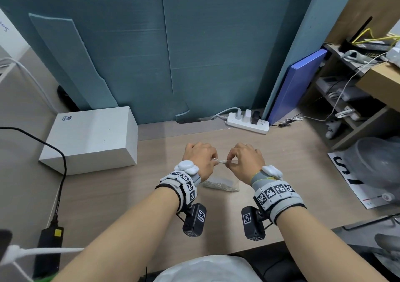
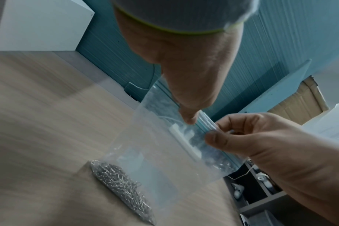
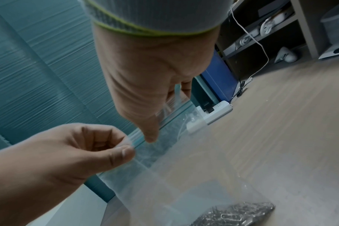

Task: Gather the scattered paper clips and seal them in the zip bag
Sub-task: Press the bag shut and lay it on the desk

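Note:
A clear zip bag [image 2: 161,146] hangs upright over the wooden desk [image 1: 121,195], its bottom resting on the desk. A heap of silver paper clips [image 2: 122,183] lies inside it at the bottom; the clips [image 3: 238,214] also show in the right wrist view. My left hand [image 1: 214,161] pinches the bag's top edge at its left part, thumb on the blue-green zip strip [image 2: 205,122]. My right hand [image 1: 229,162] pinches the same strip [image 3: 139,142] just to the right. The two hands almost touch. In the head view only the bag's lower part [image 1: 220,185] shows between my wrists.
A white box [image 1: 91,139] stands at the left. At the back lie a white power strip [image 1: 249,122] and a blue folder [image 1: 296,87] leaning on the teal wall. A shelf [image 1: 346,100] and a printed sheet [image 1: 350,180] are at the right. A black adapter [image 1: 50,245] lies front left.

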`<state>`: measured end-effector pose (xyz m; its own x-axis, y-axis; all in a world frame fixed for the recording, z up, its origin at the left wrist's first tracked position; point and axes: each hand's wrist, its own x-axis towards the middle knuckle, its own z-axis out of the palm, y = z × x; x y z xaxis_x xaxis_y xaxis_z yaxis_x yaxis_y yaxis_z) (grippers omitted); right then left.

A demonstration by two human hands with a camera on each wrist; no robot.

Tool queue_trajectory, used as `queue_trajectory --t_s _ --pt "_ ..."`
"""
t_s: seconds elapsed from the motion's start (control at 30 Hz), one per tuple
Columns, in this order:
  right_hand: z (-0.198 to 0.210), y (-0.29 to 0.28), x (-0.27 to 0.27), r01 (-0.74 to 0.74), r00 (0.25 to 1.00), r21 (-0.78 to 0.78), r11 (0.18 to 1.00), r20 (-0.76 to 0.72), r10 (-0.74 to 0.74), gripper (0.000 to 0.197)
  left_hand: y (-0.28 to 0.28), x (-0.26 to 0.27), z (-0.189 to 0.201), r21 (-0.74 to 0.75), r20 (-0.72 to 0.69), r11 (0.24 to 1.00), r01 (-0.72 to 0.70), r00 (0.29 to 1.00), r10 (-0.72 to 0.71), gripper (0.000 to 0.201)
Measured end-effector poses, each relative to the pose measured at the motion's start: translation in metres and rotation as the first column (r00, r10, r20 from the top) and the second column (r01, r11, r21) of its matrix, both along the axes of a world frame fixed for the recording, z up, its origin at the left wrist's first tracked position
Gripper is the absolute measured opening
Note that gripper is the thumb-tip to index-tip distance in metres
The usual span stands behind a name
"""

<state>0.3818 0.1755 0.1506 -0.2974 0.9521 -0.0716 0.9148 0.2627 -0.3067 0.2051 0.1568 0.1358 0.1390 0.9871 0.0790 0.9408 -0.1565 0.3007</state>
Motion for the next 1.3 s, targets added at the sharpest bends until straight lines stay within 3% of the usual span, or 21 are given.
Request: queue_trajectory --t_s 0.17,0.4,0.53,0.67,0.87,1.3 --pt "0.0 0.0 -0.006 -0.052 0.998 0.002 0.999 0.045 0.052 0.021 -0.003 0.005 0.002 0.032 0.003 0.999 0.035 0.999 -0.035 0.014" --pt "-0.001 -0.005 -0.01 -0.04 0.999 0.0 0.999 0.016 0.04 0.009 -0.006 -0.003 0.001 0.032 0.011 0.999 0.024 1.0 -0.025 0.011" --pt "-0.002 -0.004 -0.009 -0.056 0.997 0.011 0.998 0.047 0.055 0.018 -0.008 -0.009 0.002 0.03 0.03 1.0 0.005 1.0 -0.006 0.016" --pt "-0.001 -0.005 -0.011 -0.04 0.999 0.012 0.999 0.025 0.04 0.008 -0.01 -0.012 0.003 0.022 0.002 1.0 0.009 1.0 -0.009 0.012" --pt "0.002 -0.005 -0.016 -0.07 0.997 0.01 0.998 0.033 0.069 0.015 -0.012 -0.014 0.002 0.01 0.04 1.0 -0.018 0.999 0.018 0.015" --pt "-0.002 -0.006 -0.025 -0.139 0.99 0.031 0.99 0.016 0.139 0.005 -0.014 -0.017 0.0 -0.029 0.078 0.999 0.02 0.997 -0.018 0.015"
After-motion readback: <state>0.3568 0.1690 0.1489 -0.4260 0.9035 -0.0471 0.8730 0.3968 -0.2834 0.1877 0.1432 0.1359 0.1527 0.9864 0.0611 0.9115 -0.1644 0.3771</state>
